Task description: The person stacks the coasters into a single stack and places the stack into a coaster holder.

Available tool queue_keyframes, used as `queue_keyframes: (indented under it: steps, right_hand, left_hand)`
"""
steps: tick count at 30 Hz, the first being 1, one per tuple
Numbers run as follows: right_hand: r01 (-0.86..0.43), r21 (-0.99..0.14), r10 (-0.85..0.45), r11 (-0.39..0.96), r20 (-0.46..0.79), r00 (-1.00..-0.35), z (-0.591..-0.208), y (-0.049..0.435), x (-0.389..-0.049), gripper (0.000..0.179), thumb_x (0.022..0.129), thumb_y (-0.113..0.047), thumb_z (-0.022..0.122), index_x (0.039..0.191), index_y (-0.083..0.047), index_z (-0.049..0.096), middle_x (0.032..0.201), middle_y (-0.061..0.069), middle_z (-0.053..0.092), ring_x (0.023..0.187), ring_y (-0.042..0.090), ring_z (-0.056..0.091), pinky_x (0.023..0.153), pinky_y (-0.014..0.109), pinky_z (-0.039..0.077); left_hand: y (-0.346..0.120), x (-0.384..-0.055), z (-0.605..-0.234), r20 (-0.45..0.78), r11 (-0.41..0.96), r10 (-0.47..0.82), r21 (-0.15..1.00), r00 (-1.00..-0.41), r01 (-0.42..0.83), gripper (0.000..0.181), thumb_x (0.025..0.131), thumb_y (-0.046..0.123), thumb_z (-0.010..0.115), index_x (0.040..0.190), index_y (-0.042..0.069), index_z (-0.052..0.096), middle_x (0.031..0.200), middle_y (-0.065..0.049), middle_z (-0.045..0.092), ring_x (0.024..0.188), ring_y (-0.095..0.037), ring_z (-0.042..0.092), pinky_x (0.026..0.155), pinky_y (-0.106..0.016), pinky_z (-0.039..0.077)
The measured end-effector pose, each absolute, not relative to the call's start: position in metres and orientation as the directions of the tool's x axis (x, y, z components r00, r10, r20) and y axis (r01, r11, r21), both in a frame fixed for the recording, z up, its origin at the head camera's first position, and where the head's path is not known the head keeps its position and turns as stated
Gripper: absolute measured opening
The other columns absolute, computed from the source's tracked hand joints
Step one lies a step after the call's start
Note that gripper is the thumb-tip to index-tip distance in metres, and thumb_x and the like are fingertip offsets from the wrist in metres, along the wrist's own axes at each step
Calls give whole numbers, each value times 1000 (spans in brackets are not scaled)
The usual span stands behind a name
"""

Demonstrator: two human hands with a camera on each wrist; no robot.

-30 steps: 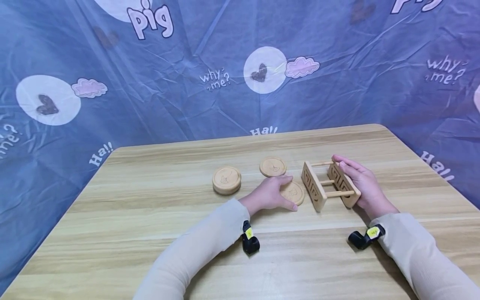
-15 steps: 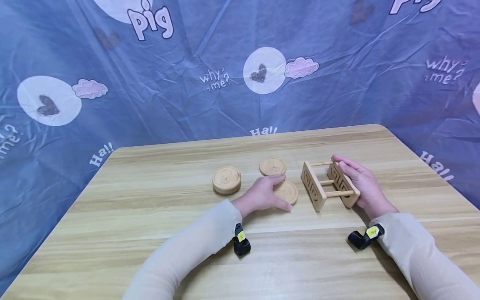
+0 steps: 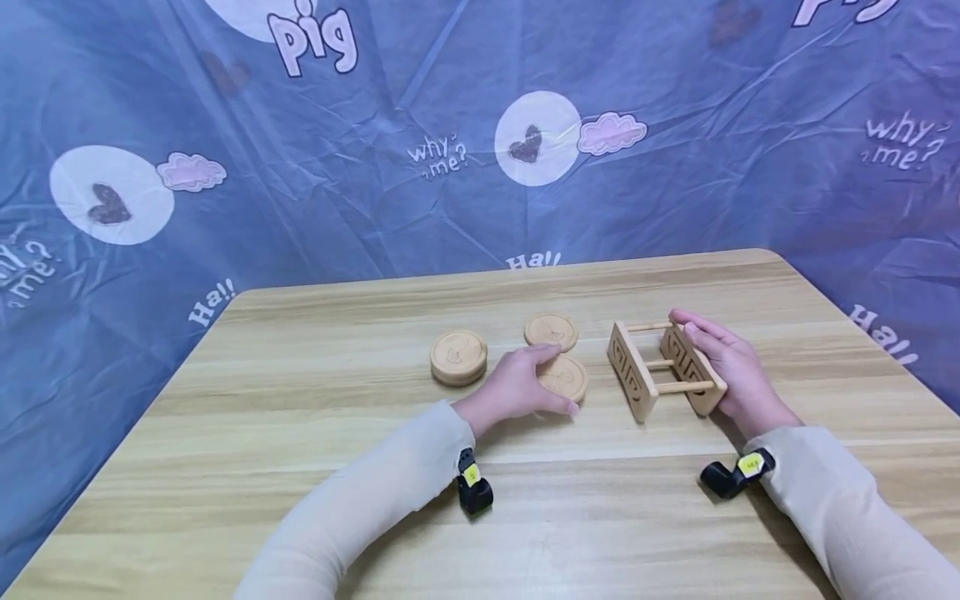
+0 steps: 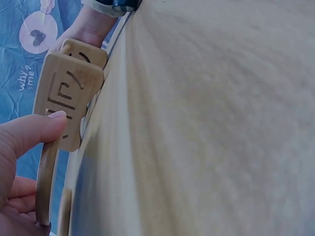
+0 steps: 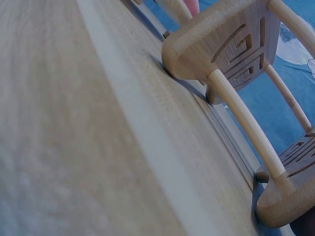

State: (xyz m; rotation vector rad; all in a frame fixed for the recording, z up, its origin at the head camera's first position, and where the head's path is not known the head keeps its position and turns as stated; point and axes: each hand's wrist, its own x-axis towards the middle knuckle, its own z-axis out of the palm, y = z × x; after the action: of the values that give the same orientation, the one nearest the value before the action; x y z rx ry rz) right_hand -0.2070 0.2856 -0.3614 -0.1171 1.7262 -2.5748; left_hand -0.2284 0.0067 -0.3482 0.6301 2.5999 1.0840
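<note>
In the head view my left hand [image 3: 517, 387] holds a round wooden coaster [image 3: 564, 379] between thumb and fingers. The left wrist view shows that coaster [image 4: 46, 182] edge-on, raised over the tabletop. To its right stands a wooden coaster rack [image 3: 633, 375], two fretwork side panels joined by dowels, with no coaster in it. My right hand [image 3: 735, 367] grips the rack's right panel, thumb on the top edge and the other fingers mostly hidden. Close up, the right wrist view has the rack's left panel [image 5: 236, 44] and dowels, with the held coaster [image 5: 173, 10] beyond.
A single coaster [image 3: 551, 331] lies just behind my left hand. Left of it is a short stack of coasters [image 3: 459, 354]. The wooden table [image 3: 600, 517] ends at a blue printed cloth [image 3: 375, 192] hanging behind it.
My left hand has drawn the coaster leftward, away from the rack, so the gap between them has widened. The right hand and the rack have stayed in place.
</note>
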Motion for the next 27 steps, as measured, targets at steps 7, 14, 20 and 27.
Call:
queue_keyframes:
  steps: [7, 14, 20, 27]
  right_hand:
    - [-7, -916, -104, -400, 53, -993, -361, 285, -208, 27, 94, -13, 46, 111, -22, 65, 107, -16, 64, 95, 1, 60, 78, 17, 52]
    - [-13, -925, -80, -381, 48, -996, -362, 284, -208, 25, 93, -14, 50, 111, -22, 66, 105, -18, 64, 94, 0, 60, 76, 17, 52]
    - [-11, -924, -78, -382, 45, -996, -363, 284, -207, 26, 93, -14, 49, 110, -23, 66, 106, -18, 64, 93, 1, 61, 76, 17, 52]
    - [-32, -917, -65, -398, 63, -996, -363, 286, -207, 26, 93, -13, 49, 110, -21, 66, 106, -17, 65, 93, 0, 60, 76, 15, 52]
  left_hand:
    - [-3, -228, -337, -61, 632, 459, 724, -886, 277, 94, 57, 31, 85, 137, 13, 40, 144, -1, 37, 134, -17, 30, 112, -31, 23]
    - [-12, -228, -333, -62, 635, 446, 725, -893, 267, 93, 58, 29, 84, 137, 12, 39, 144, -4, 36, 135, -19, 29, 112, -33, 22]
    - [-23, -231, -327, -47, 655, 415, 708, -908, 263, 94, 58, 30, 84, 138, 12, 38, 144, -3, 36, 134, -19, 31, 112, -33, 24]
    - [-35, -235, -317, -29, 664, 393, 700, -919, 262, 93, 59, 31, 83, 138, 12, 37, 144, -2, 35, 134, -19, 30, 112, -34, 23]
